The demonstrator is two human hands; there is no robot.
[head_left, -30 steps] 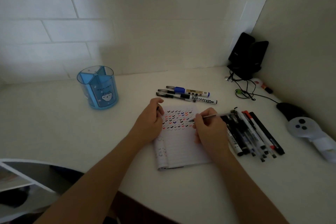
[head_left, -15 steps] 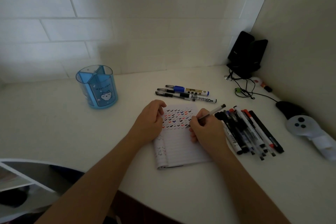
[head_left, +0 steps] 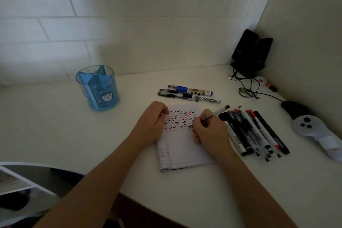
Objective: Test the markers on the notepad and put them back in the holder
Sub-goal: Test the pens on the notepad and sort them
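Note:
A lined notepad [head_left: 182, 151] lies open on the white desk, its top rows filled with black, red and blue check marks. My right hand [head_left: 210, 132] grips a clear pen [head_left: 215, 114] with its tip on the page at the right end of the marks. My left hand [head_left: 150, 123] rests on the pad's upper left corner, fingers curled, holding it down. The blue divided holder [head_left: 98, 89] stands at the back left with no markers showing in it. Several markers [head_left: 253, 131] lie in a row right of the pad. Three more pens [head_left: 188, 93] lie behind the pad.
Two black speakers [head_left: 249, 52] with tangled cables [head_left: 248, 89] fill the back right corner. A grey controller [head_left: 307, 127] and a black mouse [head_left: 292, 108] lie by the right wall. The desk's front edge [head_left: 148, 203] runs below my forearms; a white shelf [head_left: 18, 177] sits lower left.
My right hand has tilted the pen from nearly flat to a steeper writing angle and brought its tip down onto the page. The left hand stays on the pad.

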